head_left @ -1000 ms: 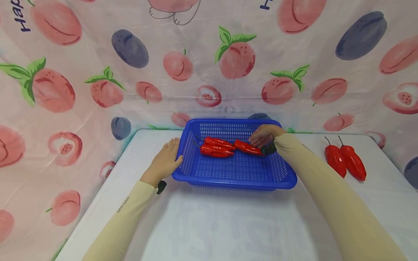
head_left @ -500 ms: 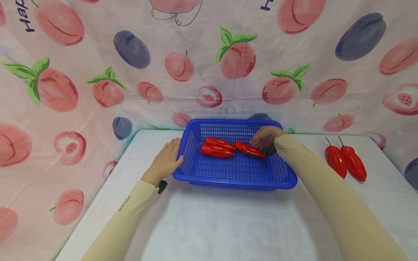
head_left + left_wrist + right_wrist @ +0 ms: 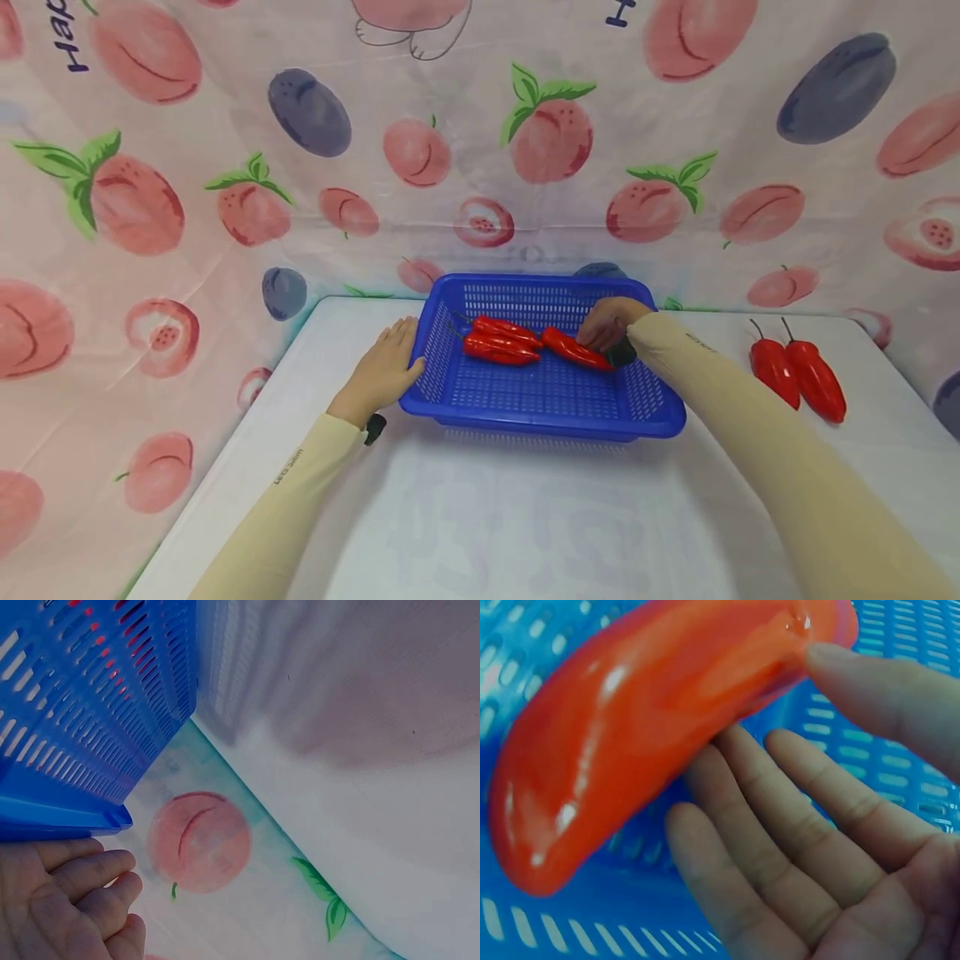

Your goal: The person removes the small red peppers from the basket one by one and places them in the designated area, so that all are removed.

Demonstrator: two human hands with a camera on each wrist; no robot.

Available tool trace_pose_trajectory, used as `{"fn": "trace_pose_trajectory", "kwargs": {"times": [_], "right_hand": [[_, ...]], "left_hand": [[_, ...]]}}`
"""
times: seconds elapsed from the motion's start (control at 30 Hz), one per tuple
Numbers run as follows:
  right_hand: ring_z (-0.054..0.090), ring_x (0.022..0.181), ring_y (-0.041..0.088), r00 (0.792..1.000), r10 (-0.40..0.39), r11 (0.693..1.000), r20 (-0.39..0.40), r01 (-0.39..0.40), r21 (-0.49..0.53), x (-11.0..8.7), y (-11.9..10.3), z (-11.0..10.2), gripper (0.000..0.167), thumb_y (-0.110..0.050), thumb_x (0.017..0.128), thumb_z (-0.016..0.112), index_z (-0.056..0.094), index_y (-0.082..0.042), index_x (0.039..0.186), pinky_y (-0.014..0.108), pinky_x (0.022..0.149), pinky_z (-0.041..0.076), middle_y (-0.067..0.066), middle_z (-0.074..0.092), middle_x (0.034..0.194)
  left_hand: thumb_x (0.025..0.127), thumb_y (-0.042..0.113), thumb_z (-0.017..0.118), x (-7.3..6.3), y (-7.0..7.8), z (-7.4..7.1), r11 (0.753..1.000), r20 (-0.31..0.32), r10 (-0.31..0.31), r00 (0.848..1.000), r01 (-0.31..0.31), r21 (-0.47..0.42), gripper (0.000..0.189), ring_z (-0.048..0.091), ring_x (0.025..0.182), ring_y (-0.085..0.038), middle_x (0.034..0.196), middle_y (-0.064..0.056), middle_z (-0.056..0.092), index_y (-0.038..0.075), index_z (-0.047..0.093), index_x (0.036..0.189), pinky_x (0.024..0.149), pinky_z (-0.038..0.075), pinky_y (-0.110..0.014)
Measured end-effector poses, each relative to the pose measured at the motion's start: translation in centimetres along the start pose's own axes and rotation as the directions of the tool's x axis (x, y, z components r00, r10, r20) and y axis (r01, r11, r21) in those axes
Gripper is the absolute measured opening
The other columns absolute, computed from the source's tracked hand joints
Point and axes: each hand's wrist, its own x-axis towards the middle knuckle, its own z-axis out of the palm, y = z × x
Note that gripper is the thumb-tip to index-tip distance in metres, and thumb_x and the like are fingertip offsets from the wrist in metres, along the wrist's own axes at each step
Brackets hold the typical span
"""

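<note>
A blue slotted plastic basket [image 3: 525,423] stands on the white table. My left hand [image 3: 380,371] rests against its left rim, fingers extended; the left wrist view shows those fingers [image 3: 90,874] beside the rim. Inside the basket, my right hand [image 3: 606,323] is at a red chili pepper [image 3: 573,348] lying right of centre. In the right wrist view, the thumb touches this pepper [image 3: 645,727] near one end, while the loosely extended fingers [image 3: 780,817] lie along its side. Two more red peppers [image 3: 501,348] with dark stems lie side by side in the basket's left half.
Two red peppers [image 3: 798,375] lie on the table [image 3: 525,525] to the right of the basket, beyond the right sleeve. A fruit-print cloth [image 3: 480,167] hangs right behind the table and along its left side.
The right hand has shifted slightly down toward the front, and the pepper under it has turned a little, its right end coming nearer the front. The left hand stays at the rim.
</note>
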Motion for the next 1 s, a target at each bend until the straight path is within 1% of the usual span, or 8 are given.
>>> {"fn": "trace_pose_trajectory", "kwargs": {"times": [0.13, 0.23, 0.4, 0.53, 0.67, 0.77, 0.87, 1.0], "right_hand": [[0.064, 0.104, 0.028, 1.000, 0.025, 1.000, 0.006, -0.025, -0.011, 0.5, 0.0, 0.2, 0.048, -0.016, 0.085, 0.063, 0.054, 0.009, 0.125, 0.041, 0.099, 0.049, 0.020, 0.066, 0.115], [0.060, 0.113, 0.031, 0.999, 0.034, 0.999, 0.012, -0.034, -0.009, 0.9, 0.0, 0.6, 0.049, -0.016, 0.086, 0.063, 0.052, 0.010, 0.127, 0.041, 0.101, 0.047, 0.022, 0.061, 0.124], [0.062, 0.110, 0.029, 0.999, 0.037, 0.999, -0.005, -0.037, 0.021, 1.2, -0.1, 1.2, 0.047, -0.018, 0.084, 0.067, 0.057, 0.008, 0.122, 0.040, 0.100, 0.048, 0.018, 0.065, 0.117], [0.062, 0.112, 0.029, 1.000, 0.028, 0.999, -0.004, -0.028, 0.029, 1.2, -0.4, 1.7, 0.046, -0.018, 0.085, 0.067, 0.058, 0.007, 0.122, 0.040, 0.101, 0.047, 0.016, 0.067, 0.114], [0.058, 0.118, 0.031, 1.000, 0.007, 0.999, 0.007, -0.008, 0.045, 1.1, -0.6, 2.3, 0.049, -0.018, 0.086, 0.065, 0.054, 0.009, 0.125, 0.041, 0.102, 0.046, 0.018, 0.065, 0.119], [0.056, 0.121, 0.032, 0.999, -0.026, 0.999, 0.037, 0.024, 0.043, 1.3, -0.6, 2.7, 0.052, -0.020, 0.088, 0.063, 0.051, 0.010, 0.129, 0.040, 0.103, 0.045, 0.021, 0.060, 0.126], [0.058, 0.118, 0.030, 0.997, -0.050, 0.997, 0.051, 0.047, 0.065, 1.6, -0.4, 3.1, 0.052, -0.021, 0.089, 0.063, 0.052, 0.010, 0.128, 0.040, 0.102, 0.046, 0.021, 0.058, 0.126], [0.065, 0.106, 0.024, 0.996, -0.082, 0.993, 0.039, 0.078, 0.093, 1.6, -0.4, 3.4, 0.048, -0.021, 0.088, 0.064, 0.056, 0.010, 0.124, 0.040, 0.100, 0.048, 0.020, 0.063, 0.119]], "left_hand": [[0.096, 0.028, 0.040, 0.1, 0.1, 0.0, 1.000, 0.002, 0.000, 1.000, 0.000, -0.004, 0.067, 0.015, 0.145, -0.036, 0.155, -0.022, 0.019, -0.007, 0.015, 0.147, 0.120, 0.012, -0.046], [0.096, 0.028, 0.040, 0.2, 0.1, -0.1, 1.000, 0.001, -0.003, 1.000, 0.003, -0.006, 0.067, 0.015, 0.145, -0.036, 0.155, -0.022, 0.019, -0.006, 0.015, 0.148, 0.120, 0.012, -0.046], [0.096, 0.028, 0.040, 0.2, 0.2, -0.1, 1.000, 0.004, -0.005, 1.000, 0.005, -0.003, 0.067, 0.014, 0.145, -0.036, 0.155, -0.022, 0.019, -0.006, 0.014, 0.148, 0.120, 0.012, -0.045], [0.096, 0.028, 0.040, 0.2, 0.2, -0.2, 1.000, 0.005, -0.006, 1.000, 0.006, 0.000, 0.067, 0.015, 0.145, -0.036, 0.155, -0.022, 0.019, -0.007, 0.015, 0.148, 0.120, 0.012, -0.045], [0.096, 0.029, 0.040, 0.1, 0.2, -0.2, 1.000, 0.004, -0.013, 1.000, 0.013, 0.001, 0.067, 0.015, 0.145, -0.035, 0.155, -0.022, 0.019, -0.006, 0.015, 0.148, 0.120, 0.012, -0.045], [0.096, 0.029, 0.040, 0.1, 0.1, -0.1, 1.000, 0.003, -0.016, 1.000, 0.016, 0.000, 0.067, 0.015, 0.145, -0.035, 0.155, -0.022, 0.020, -0.006, 0.015, 0.148, 0.120, 0.012, -0.045], [0.096, 0.029, 0.040, 0.1, 0.1, 0.0, 1.000, 0.002, -0.016, 1.000, 0.016, 0.001, 0.067, 0.015, 0.145, -0.035, 0.155, -0.021, 0.020, -0.006, 0.015, 0.148, 0.120, 0.012, -0.045], [0.096, 0.029, 0.040, 0.2, 0.1, 0.0, 1.000, 0.001, -0.018, 1.000, 0.018, 0.002, 0.067, 0.015, 0.146, -0.035, 0.155, -0.021, 0.020, -0.005, 0.016, 0.148, 0.120, 0.012, -0.045]]}}
